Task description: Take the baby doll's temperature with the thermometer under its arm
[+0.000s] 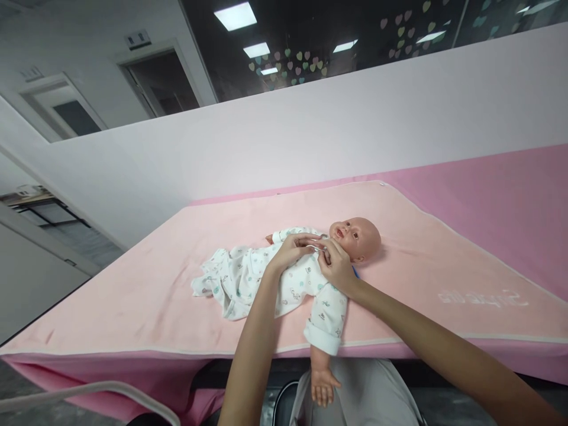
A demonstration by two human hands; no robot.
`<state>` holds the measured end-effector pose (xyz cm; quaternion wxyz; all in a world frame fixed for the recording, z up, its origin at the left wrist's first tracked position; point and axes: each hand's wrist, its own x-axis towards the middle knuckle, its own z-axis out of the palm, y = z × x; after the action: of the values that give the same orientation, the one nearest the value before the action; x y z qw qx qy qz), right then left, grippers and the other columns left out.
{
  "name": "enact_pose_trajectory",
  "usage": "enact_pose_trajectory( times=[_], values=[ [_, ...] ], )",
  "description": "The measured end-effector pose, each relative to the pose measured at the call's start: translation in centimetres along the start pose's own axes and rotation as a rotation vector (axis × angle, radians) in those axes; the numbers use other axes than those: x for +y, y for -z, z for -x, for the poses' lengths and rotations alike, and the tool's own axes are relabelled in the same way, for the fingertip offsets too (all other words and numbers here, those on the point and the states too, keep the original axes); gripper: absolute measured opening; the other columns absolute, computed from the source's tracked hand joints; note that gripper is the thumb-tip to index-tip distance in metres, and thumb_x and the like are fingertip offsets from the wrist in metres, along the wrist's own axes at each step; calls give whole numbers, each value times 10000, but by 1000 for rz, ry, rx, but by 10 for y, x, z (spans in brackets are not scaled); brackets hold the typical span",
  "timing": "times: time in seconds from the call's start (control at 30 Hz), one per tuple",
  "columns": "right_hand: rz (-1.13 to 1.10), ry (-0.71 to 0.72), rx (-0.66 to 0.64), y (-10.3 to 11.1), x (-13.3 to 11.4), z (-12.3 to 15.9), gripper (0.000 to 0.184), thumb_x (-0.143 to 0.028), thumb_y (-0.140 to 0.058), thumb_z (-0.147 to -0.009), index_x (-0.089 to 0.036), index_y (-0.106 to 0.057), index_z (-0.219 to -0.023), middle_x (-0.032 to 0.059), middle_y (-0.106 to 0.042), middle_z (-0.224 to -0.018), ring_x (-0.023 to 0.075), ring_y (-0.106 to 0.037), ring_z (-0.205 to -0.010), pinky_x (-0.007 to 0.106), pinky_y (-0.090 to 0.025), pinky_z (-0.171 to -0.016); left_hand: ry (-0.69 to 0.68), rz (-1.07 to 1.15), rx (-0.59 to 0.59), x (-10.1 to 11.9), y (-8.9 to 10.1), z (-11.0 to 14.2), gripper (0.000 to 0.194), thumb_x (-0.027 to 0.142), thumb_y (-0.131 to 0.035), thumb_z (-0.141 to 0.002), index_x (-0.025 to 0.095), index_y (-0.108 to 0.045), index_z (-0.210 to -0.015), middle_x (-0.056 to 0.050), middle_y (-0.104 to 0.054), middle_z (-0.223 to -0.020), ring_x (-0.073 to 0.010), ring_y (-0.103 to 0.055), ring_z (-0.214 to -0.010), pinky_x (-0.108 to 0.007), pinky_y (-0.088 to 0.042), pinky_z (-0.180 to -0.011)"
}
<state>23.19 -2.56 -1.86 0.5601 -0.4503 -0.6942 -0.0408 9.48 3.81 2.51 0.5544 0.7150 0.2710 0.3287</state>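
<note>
A baby doll lies on its back on a pale pink blanket, head to the right. It wears a white printed romper. One doll arm hangs over the table's near edge. My left hand and my right hand meet at the doll's chest just below its chin. Both pinch the romper's neckline, fingers closed on the fabric.
The blanket covers a table with a darker pink sheet beneath, set against a white wall. A curved white rail shows at the lower left. My grey-clad lap is under the table edge.
</note>
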Motion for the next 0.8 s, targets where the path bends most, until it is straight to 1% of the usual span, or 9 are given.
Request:
enact_pose_trajectory(
  times=[0.13,0.23,0.33,0.43,0.53,0.67,0.8],
  values=[
    [6,-6,24,-1,1,0,242,-117,-401,-837,-197,-513,-1036,51,-578,-858,172,-559,-761,312,-479,-703,-27,-20,25,-1,-1,0,391,151,-647,-654,136,-642,-1046,-100,-698,-893,-210,-637,-882,-304,-480,-781],
    [8,-18,40,-1,1,-1,257,-116,-375,-844,-193,-499,-1056,61,-579,-880,175,-559,-748,319,-483,-689,-49,-34,42,-1,-2,0,386,151,-640,-657,134,-639,-1043,-95,-697,-861,-198,-638,-838,-305,-474,-777],
    [14,-7,43,-1,2,-2,234,-113,-381,-838,-192,-509,-1017,65,-576,-896,172,-559,-742,315,-484,-688,-60,-80,59,-2,-2,-1,370,146,-642,-645,134,-652,-1015,-83,-692,-840,-185,-629,-803,-294,-468,-759],
    [19,-4,28,-2,2,-2,208,-106,-389,-835,-194,-526,-964,58,-570,-880,163,-557,-731,301,-480,-687,-78,-131,81,-4,-2,-2,349,133,-628,-643,143,-666,-990,-62,-683,-804,-163,-608,-755,-265,-452,-709],
    [24,-7,21,-2,2,-2,191,-99,-391,-836,-192,-530,-928,50,-567,-852,154,-554,-710,287,-474,-677,-88,-131,83,-7,-1,-4,343,116,-624,-631,145,-674,-969,-31,-661,-718,-127,-568,-657,-235,-419,-637],
    [53,1,44,-2,3,-2,188,-112,-409,-839,-185,-516,-977,45,-587,-832,151,-559,-674,284,-475,-654,-53,-96,123,-8,-3,-6,359,68,-605,-590,143,-681,-933,1,-626,-644,-99,-527,-583,-218,-389,-595],
    [50,39,34,-3,5,-1,227,-104,-419,-828,-190,-520,-1013,26,-620,-788,136,-565,-616,263,-481,-623,-7,-62,140,-4,-5,-6,398,27,-546,-557,143,-683,-912,1,-630,-659,-119,-560,-631,-228,-407,-634]
  ],
)
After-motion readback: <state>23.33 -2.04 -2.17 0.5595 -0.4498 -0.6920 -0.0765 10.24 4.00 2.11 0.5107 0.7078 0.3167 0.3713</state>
